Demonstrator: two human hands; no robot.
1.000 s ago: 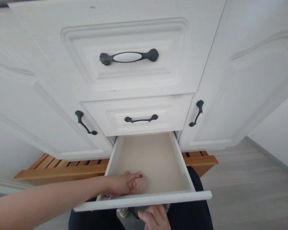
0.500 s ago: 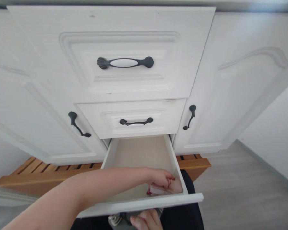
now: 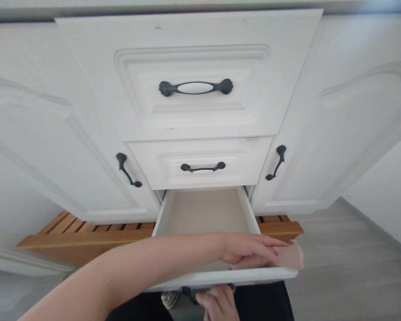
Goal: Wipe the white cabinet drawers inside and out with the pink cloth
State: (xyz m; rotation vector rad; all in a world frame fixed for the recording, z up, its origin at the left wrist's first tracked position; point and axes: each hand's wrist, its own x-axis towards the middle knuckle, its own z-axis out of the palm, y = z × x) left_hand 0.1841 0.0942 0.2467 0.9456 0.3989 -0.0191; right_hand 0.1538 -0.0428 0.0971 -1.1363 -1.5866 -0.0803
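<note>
Drawer (image 3: 207,211) open, wiping apparently under way.
My left hand (image 3: 245,249) clutches pink cloth (image 3: 291,256) at its corner, right hand (image 3: 218,303) the handle (image 3: 188,294); what's left, I can't tell.

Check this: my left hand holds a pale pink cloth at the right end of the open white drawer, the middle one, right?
Not quite: the head view shows the open white drawer is the one beneath the closed white panelled middle drawer. Your left hand does hold the pale pink cloth there.

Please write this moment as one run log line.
left hand: on pink cloth | right hand: curled on drawer handle | lowest drawer: open
</note>
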